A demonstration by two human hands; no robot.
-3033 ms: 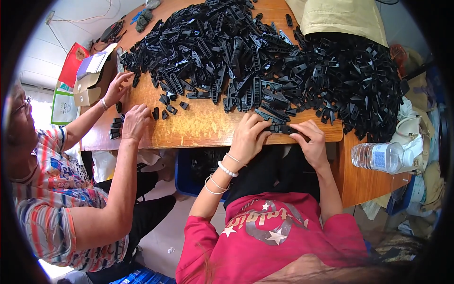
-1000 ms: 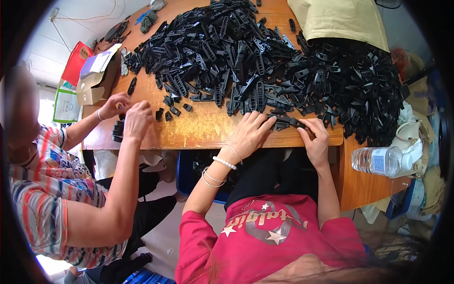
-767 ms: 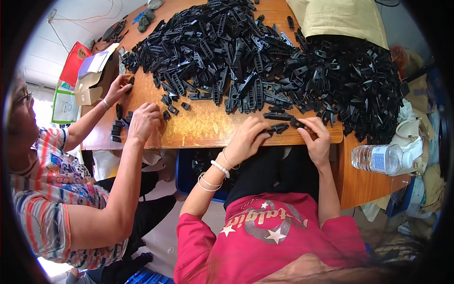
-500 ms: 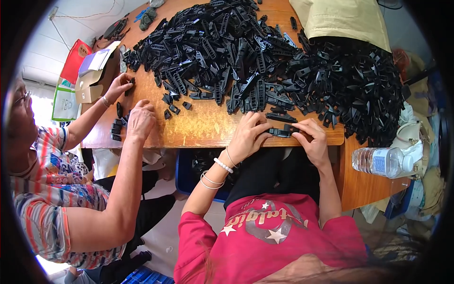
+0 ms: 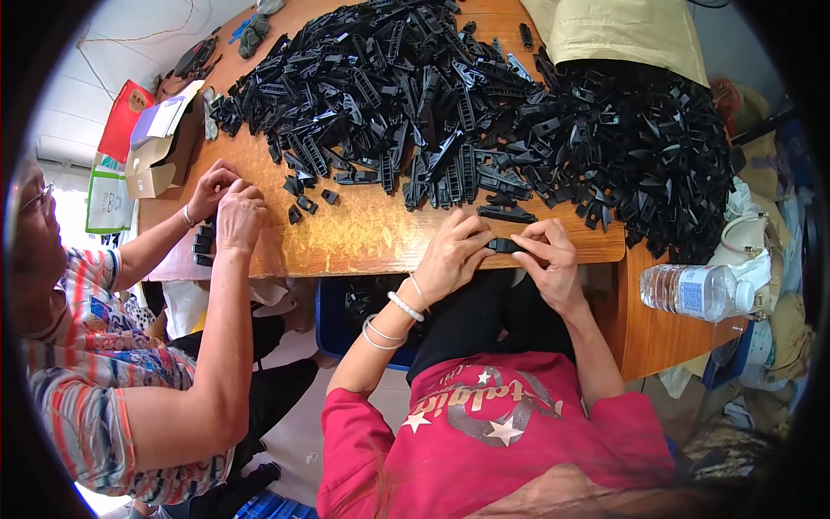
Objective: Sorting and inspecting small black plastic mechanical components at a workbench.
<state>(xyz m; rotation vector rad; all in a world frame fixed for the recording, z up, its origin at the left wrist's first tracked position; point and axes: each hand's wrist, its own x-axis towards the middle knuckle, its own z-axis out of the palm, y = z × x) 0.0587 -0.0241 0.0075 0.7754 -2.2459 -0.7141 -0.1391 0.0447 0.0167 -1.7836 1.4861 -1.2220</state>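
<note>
At the table's front edge, my left hand (image 5: 458, 249) pinches one end of a small black plastic part (image 5: 501, 246). My right hand (image 5: 550, 259) closes thumb and fingers on the part's other end, so both hands meet around it. Its underside and ends are covered by my fingertips. Just beyond my hands, a longer black plastic piece (image 5: 507, 213) lies on the wooden table (image 5: 363, 246). Behind it rises a large heap of ribbed, elongated black plastic pieces (image 5: 372, 95).
More black pieces (image 5: 640, 164) spill from a beige sack (image 5: 622, 35) at right. A clear plastic bottle (image 5: 692, 291) lies beside the table. At left, a co-worker's hands (image 5: 238, 212) work near a short row of black parts (image 5: 203, 244). A blue bin (image 5: 333, 324) stands below the table.
My right hand has moved left, toward my left hand, and less of the black part shows between them. The co-worker's two hands have come together.
</note>
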